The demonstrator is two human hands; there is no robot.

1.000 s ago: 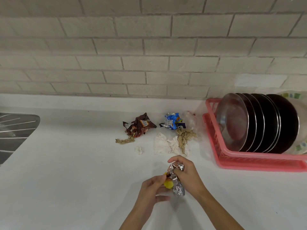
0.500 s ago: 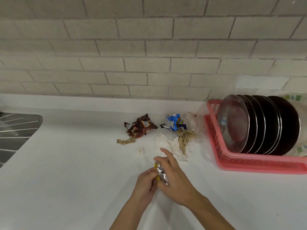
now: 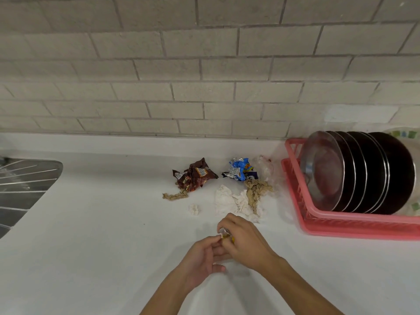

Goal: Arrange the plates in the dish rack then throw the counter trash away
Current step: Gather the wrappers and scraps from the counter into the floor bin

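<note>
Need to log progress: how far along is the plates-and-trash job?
Done: dark round plates stand in the pink plastic dish rack. In hand: both hands crumple a silver-yellow wrapper. Left: brown wrapper, blue wrapper, white tissues.

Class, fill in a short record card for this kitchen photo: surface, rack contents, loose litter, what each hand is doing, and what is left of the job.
Surface: white counter, steel sink drainboard at left
Rack: pink dish rack with plates standing on edge
Litter: brown wrapper, blue wrapper, white tissue, brown crumpled paper, clear plastic
Right hand: closed around a silver-and-yellow wrapper
Left hand: fingertips at the same wrapper
Remaining: litter not yet thrown away
</note>
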